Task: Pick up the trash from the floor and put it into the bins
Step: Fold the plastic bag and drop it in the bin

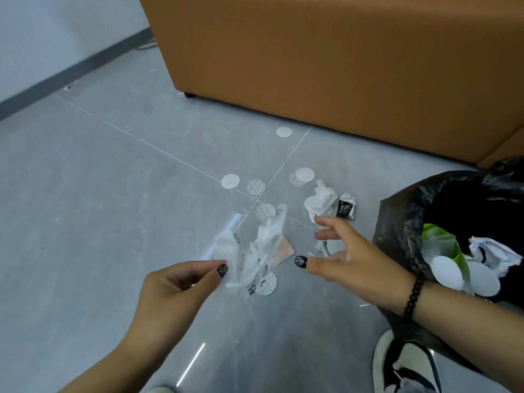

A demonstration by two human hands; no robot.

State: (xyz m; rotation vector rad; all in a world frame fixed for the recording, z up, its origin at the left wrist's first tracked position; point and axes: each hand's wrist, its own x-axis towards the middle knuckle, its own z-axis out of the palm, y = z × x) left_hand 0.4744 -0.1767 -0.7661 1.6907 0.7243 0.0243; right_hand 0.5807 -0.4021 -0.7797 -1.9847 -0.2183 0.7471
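Observation:
My left hand (181,285) pinches a crumpled clear plastic wrapper (249,251) between thumb and fingers, lifted just above the floor. To its right my right hand (348,253) hovers with fingers spread and holds nothing. Several round white and patterned paper discs (256,187) lie scattered on the grey tiles. A crumpled white tissue (321,198) and a black-and-white packet (346,207) lie beyond my right hand. At the right stands a bin lined with a black bag (402,217), with discs, crumpled paper and a green item inside.
An orange-brown sofa (326,58) fills the back and right. One more disc (284,132) lies near its base. A dark skirting strip (71,72) runs along the left wall. My shoe (405,367) is beside the bin at the bottom right.

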